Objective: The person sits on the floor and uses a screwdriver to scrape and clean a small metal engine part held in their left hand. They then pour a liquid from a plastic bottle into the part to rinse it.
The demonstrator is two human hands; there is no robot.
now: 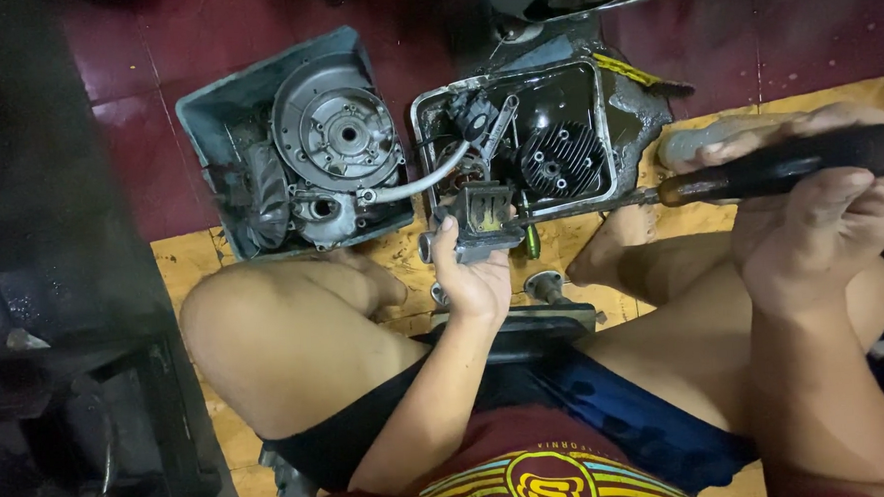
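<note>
No packages, signs or screens show. The only printed mark is the emblem (550, 487) on the person's dark red shirt, at six o'clock on the bottom edge: a round dark red disc ringed in yellow, with a yellow figure inside. Curved bands (463, 496) in yellow, green and orange fan out from it toward seven and five o'clock. A short arc of small pale print sits just above the disc, at its twelve o'clock.
</note>
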